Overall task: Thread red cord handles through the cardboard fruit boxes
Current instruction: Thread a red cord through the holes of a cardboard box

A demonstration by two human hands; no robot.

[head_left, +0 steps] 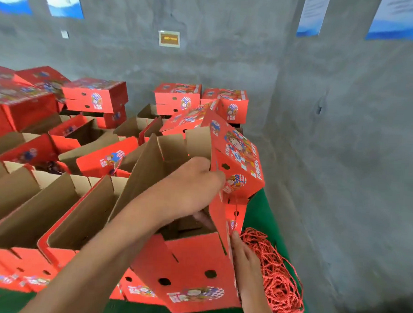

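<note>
At the bottom right of the frame, the right hand [247, 266] rests on the outer side of the open box [190, 270], fingers pointing up near a small hole, and I cannot tell if it pinches a cord. Just right of it, a big pile of red cords [278, 277] lies on the green surface [267, 214], so lots of cords are left to use. In the middle, the left hand [194, 184] grips the top edge of the box flap. On the left, rows of open boxes [54, 210] wait. Far back, closed boxes [177, 97] are stacked by the gray wall [229, 61]; no handles show there.
</note>
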